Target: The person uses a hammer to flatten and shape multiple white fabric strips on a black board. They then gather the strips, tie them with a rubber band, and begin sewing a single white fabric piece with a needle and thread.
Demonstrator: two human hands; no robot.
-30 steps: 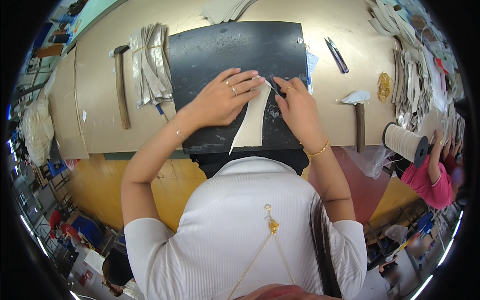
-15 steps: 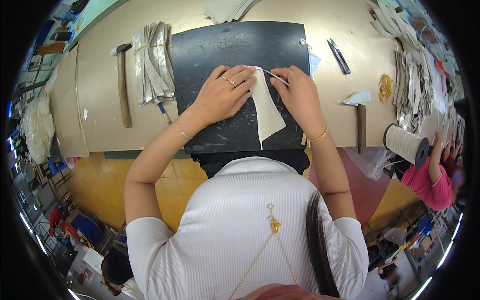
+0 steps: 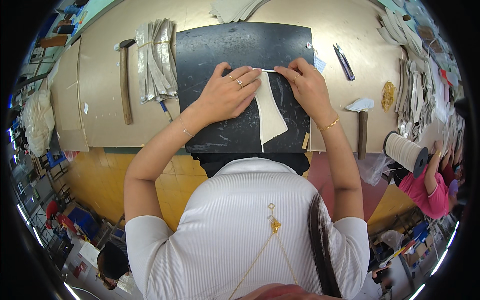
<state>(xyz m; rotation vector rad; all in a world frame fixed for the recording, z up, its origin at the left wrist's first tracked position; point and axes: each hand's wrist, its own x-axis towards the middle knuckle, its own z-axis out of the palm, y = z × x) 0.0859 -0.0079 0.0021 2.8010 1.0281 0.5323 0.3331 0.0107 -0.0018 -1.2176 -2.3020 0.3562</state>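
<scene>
A cream, flared piece of material (image 3: pixel 272 112) lies on a black cutting mat (image 3: pixel 240 42), with a thin white strip running along its left edge and past its lower end. My left hand (image 3: pixel 230 95) rests over the upper left part of the piece. Its fingers are stretched out and lie on the piece and strip, thumb apart. Between the two hands, the white strip (image 3: pixel 268 70) crosses the piece's narrow top end. Its right end is pinched between thumb and forefinger of my right hand (image 3: pixel 307 85), just off the piece.
Left of the mat are a hammer (image 3: pixel 125 82) and bundled pale strips (image 3: pixel 156 62). On the right lie snips (image 3: pixel 344 62), a second hammer (image 3: pixel 362 127), yellow bands (image 3: pixel 388 96) and a cord spool (image 3: pixel 406 153) at the table edge. A person in pink (image 3: pixel 425 192) is at far right.
My right hand has moved right and slightly up, drawing the white strip from a curve into a straight line across the piece's top. My left hand stays on the piece.
</scene>
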